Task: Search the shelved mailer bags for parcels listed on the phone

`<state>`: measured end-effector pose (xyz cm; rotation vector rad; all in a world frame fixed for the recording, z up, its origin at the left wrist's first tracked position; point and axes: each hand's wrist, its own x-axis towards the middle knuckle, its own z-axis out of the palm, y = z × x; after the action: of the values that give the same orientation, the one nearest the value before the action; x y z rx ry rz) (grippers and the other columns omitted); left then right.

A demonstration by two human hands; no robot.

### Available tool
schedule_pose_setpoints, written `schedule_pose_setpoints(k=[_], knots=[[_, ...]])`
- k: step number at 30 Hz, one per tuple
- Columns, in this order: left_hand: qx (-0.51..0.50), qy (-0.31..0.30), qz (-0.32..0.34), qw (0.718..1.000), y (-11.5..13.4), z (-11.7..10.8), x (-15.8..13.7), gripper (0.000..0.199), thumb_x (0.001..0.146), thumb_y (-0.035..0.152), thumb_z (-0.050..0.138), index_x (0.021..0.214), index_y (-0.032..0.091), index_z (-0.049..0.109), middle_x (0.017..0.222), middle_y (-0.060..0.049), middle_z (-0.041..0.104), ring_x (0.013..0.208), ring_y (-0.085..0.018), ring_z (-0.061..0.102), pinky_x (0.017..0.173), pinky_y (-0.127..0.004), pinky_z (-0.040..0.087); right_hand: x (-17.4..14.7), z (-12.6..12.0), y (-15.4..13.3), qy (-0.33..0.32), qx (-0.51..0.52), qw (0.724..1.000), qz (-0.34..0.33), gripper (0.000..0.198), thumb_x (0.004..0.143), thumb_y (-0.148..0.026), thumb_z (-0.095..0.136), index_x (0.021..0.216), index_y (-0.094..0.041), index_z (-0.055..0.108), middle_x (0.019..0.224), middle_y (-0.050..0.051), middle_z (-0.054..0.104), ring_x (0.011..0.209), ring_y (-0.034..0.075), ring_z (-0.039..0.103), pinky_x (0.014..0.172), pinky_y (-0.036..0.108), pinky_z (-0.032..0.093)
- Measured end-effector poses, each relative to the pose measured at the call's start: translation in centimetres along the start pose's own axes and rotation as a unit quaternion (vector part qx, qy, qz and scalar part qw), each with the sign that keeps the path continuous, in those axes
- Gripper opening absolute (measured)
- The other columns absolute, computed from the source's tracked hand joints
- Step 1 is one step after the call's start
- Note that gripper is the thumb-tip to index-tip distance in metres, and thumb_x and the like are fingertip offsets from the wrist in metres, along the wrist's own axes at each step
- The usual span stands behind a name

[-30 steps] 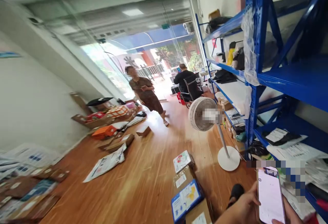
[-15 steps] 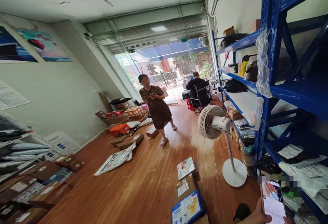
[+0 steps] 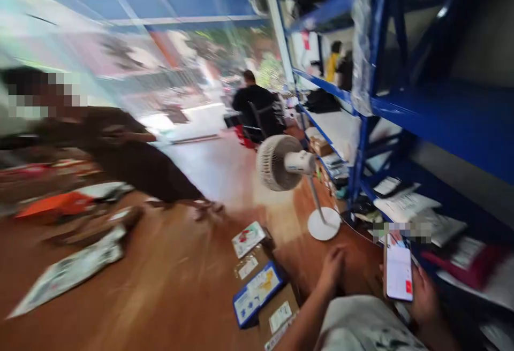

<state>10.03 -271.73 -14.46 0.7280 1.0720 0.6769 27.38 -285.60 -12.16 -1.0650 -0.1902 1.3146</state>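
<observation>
A smartphone (image 3: 398, 271) with a lit, mostly white screen rests upright in my right hand (image 3: 426, 293), whose fingers wrap its right side and back. To the left, my left hand (image 3: 335, 265) hangs over the wooden floor, away from the phone. Blur smears its fingers, and I see nothing held in it. Nearest to that forearm are a brown carton (image 3: 277, 311) with a white label and a blue box (image 3: 258, 293) with a yellow picture. Behind them in the row sits a white box (image 3: 248, 238) with a red print.
A white standing fan (image 3: 281, 162) stands ahead on the floor. Blue metal shelving (image 3: 361, 153) with parcels runs along the right. At left, a blurred person (image 3: 136, 163) stands near a white bag (image 3: 72, 273) and an orange box (image 3: 54, 205). Another person (image 3: 257, 105) sits near the doorway.
My view has swung down and tilted. My left hand has come off the phone and moved left; the phone stays in my right hand. The standing person now appears further left and larger.
</observation>
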Motion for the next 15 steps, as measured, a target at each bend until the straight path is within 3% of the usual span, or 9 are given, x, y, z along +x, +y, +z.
schedule_pose_setpoints(k=[5, 9, 15], knots=[[0.03, -0.013, -0.07, 0.997, -0.7, -1.5, 1.2, 0.044, 0.058, 0.04, 0.079, 0.096, 0.019, 0.07, 0.057, 0.007, 0.042, 0.047, -0.007, 0.034, 0.045, -0.019, 0.017, -1.7, -3.3, -2.5, 0.115, 0.069, 0.991, -0.027, 0.095, 0.054, -0.083, 0.068, 0.13, -0.027, 0.064, 0.115, 0.016, 0.076, 0.115, 0.045, 0.066, 0.098, 0.064, 0.046], [0.034, -0.028, -0.087, 0.995, -1.5, -1.2, 2.1, 0.045, 0.061, 0.038, 0.079, 0.099, 0.018, 0.069, 0.056, 0.008, 0.04, 0.046, -0.006, 0.036, 0.045, -0.018, 0.016, -3.4, -4.0, -3.6, 0.105, 0.061, 0.992, -0.036, 0.097, 0.053, -0.084, 0.066, 0.133, -0.028, 0.061, 0.12, 0.017, 0.074, 0.111, 0.045, 0.067, 0.093, 0.063, 0.048], [0.032, -0.027, -0.105, 0.994, -1.0, 1.4, 3.0, 0.046, 0.057, 0.038, 0.077, 0.096, 0.017, 0.066, 0.053, 0.011, 0.036, 0.044, -0.005, 0.029, 0.045, -0.019, 0.017, -3.3, -3.2, -2.3, 0.102, 0.087, 0.99, -0.034, 0.09, 0.057, -0.086, 0.062, 0.129, -0.031, 0.064, 0.113, 0.015, 0.076, 0.1, 0.042, 0.07, 0.088, 0.062, 0.05]])
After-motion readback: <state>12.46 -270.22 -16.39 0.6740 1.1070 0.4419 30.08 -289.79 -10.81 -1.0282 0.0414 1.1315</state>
